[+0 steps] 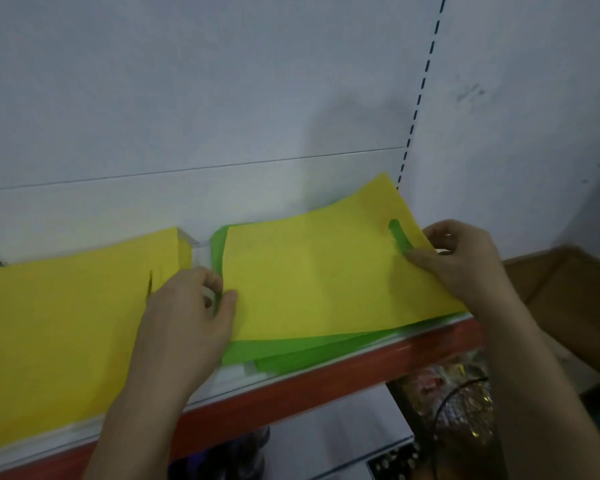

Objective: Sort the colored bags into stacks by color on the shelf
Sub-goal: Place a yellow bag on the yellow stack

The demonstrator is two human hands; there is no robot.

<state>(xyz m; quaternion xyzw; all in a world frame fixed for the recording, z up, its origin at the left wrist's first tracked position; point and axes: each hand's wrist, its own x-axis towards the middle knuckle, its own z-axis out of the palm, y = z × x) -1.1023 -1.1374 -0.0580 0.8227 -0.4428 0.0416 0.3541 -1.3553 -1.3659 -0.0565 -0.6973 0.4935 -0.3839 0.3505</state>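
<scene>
The shelf (326,379) has a red front edge w/ a clear lip along it, and it runs from low left to higher right. On it lie two piles. At left is the yellow stack (59,327), flat, reaching close to the front lip. At right is the green stack (291,355); its front edges come near the lip, and some sheets stick out unevenly. Between the piles stands a clear divider (196,252), so the gap there is narrow. Above the piles the white back panel (187,98) is bare, w/ much free room upward.

On top of the green stack is one yellow bag (326,271). Its long axis goes left-right along the shelf, the handle cutout is at the right end, and green shows through the slot. The far right corner is lifted up toward the wall.

The left hand (191,320) pinches the left edge of this bag, fingers curled, thumb on top. The right hand (461,258) is closed on the right end beside the cutout.

No brand or text can be read on the bags or shelf; picture is a bit blurred
</scene>
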